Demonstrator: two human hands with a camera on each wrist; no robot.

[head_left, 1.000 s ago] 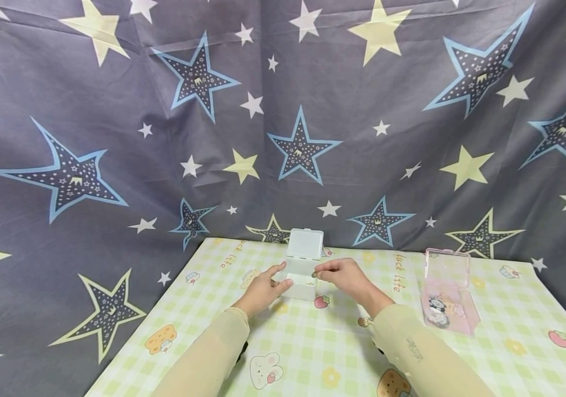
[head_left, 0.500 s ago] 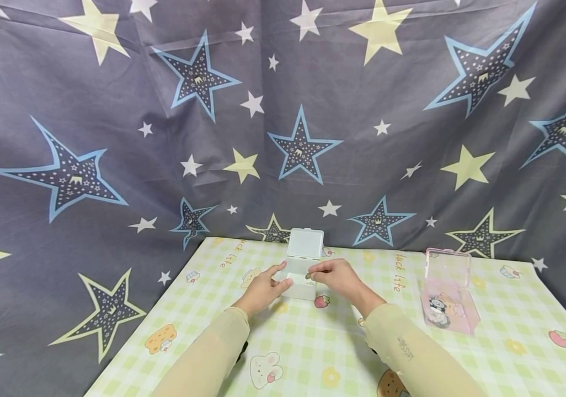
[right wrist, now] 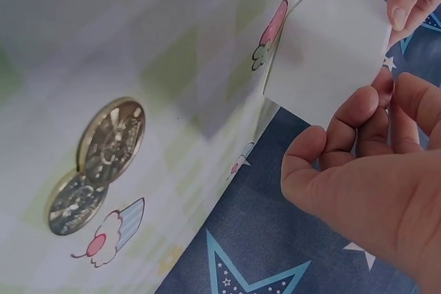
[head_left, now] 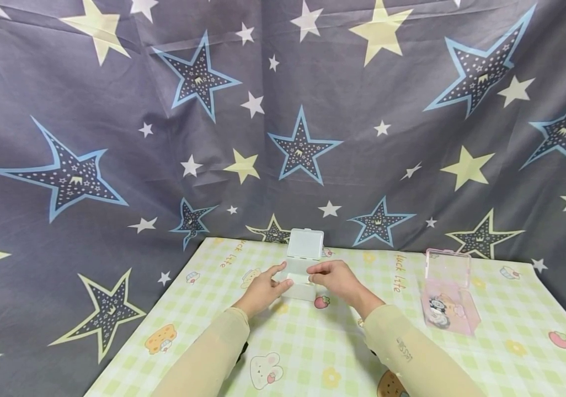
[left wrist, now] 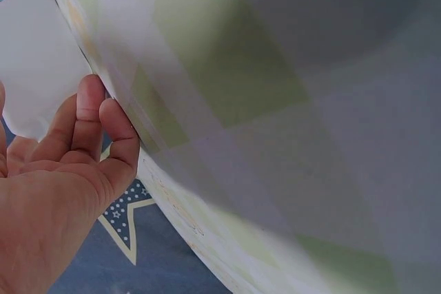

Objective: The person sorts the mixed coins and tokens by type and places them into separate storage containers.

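A small white plastic box (head_left: 299, 291) stands on the table with its hinged lid (head_left: 305, 244) raised at the back. My left hand (head_left: 260, 291) holds the box at its left side, thumb at the front rim; the left wrist view shows its fingers (left wrist: 89, 101) against the white wall. My right hand (head_left: 335, 278) is at the box's right rim, index finger and thumb slightly apart over the opening, no coin showing between them. In the right wrist view its fingers (right wrist: 351, 118) are bent beside the box. The box's inside is mostly hidden.
Two gold-coloured coins (right wrist: 110, 139) lie overlapping on the checked tablecloth (head_left: 313, 342), partly hidden by my right sleeve in the head view. A clear pink box (head_left: 449, 311) stands at the right, lid up, with something black and white in it. A starry curtain (head_left: 293, 204) hangs behind.
My right hand has moved slightly left, bringing a coin over the white box's opening. The coin has now gone from its fingertips. The left hand has kept its hold.
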